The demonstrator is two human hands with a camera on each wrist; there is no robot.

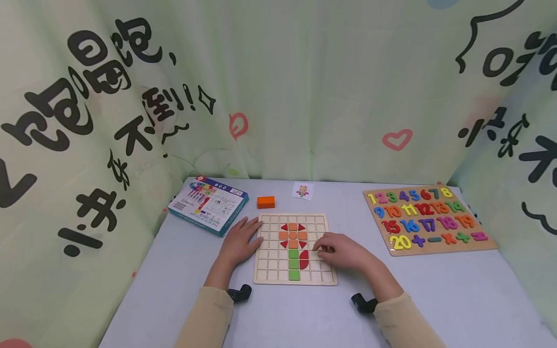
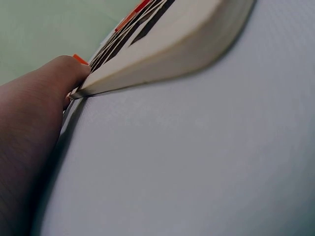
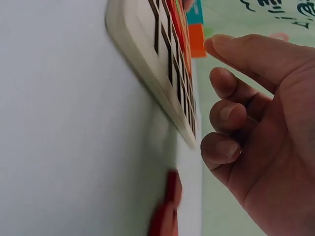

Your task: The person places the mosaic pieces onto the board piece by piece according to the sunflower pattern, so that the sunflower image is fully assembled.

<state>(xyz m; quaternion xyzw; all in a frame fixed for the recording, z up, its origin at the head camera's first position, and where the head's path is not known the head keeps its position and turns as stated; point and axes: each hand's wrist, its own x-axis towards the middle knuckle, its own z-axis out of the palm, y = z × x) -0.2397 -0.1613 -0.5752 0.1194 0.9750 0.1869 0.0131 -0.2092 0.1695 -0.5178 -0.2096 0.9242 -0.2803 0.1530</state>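
Note:
A wooden grid board (image 1: 271,270) lies on the table with flat coloured pieces in its cells. Orange squares (image 1: 293,226) and small red triangles (image 1: 284,245) form a cluster in the upper half. Below them runs a column of green squares (image 1: 294,264), with curved red pieces (image 1: 304,260) on its right. My left hand (image 1: 239,242) rests at the board's left edge, fingers extended and thumb touching the rim. My right hand (image 1: 344,251) hovers over the board's right side, near the red pieces. In the right wrist view its fingers (image 3: 229,115) curl loosely, with nothing visible between them.
An orange block (image 1: 266,202) and a small picture card (image 1: 302,190) lie behind the board. At the back left is a printed box (image 1: 209,203). A wooden number board (image 1: 431,220) lies on the right. Printed curtains (image 1: 278,96) enclose the table (image 1: 287,319).

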